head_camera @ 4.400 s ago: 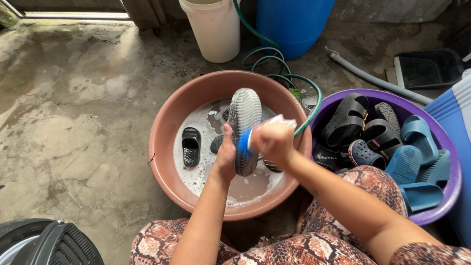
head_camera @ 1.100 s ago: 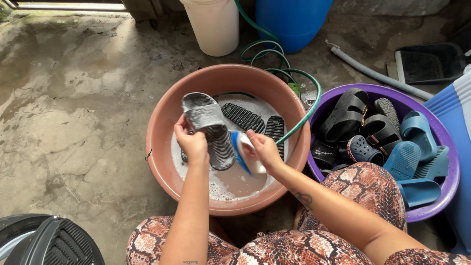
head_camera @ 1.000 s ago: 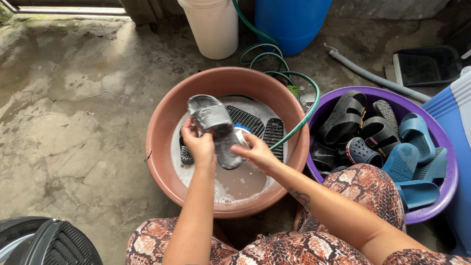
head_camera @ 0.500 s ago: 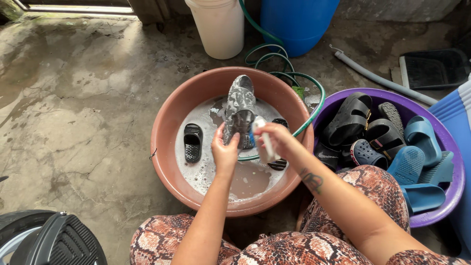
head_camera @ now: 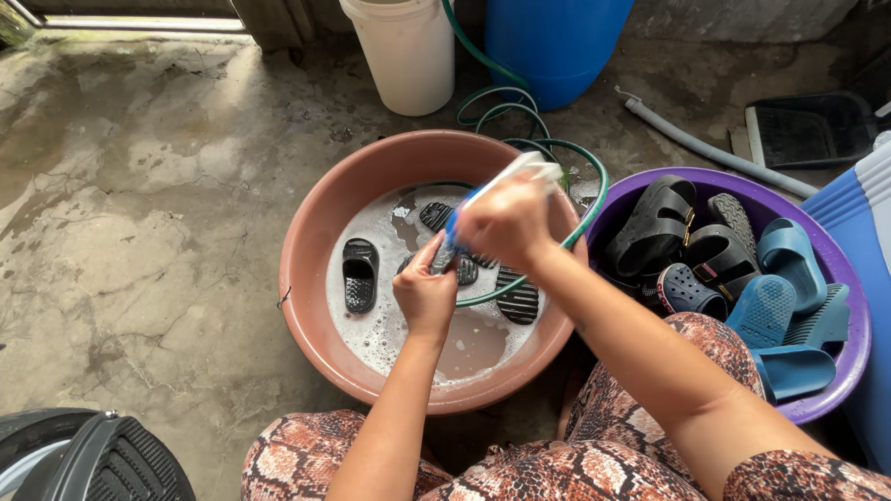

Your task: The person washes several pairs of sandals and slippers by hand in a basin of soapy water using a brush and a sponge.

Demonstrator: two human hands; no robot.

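left hand (head_camera: 425, 295): fingers wrapped around a soapy grey sandal (head_camera: 444, 258) | right hand (head_camera: 506, 221): fingers tight around a blue-and-white brush (head_camera: 506, 176), just above sandal | brown basin (head_camera: 320, 223) under both

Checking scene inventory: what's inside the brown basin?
In the brown basin: soapy water, black sandals, a green hose. The left hand and right hand with the brush cover the held shoe.

Cracked, damp concrete floor (head_camera: 139, 186), daylit from a doorway (head_camera: 130, 19); rough grey wall (head_camera: 733, 14) behind.
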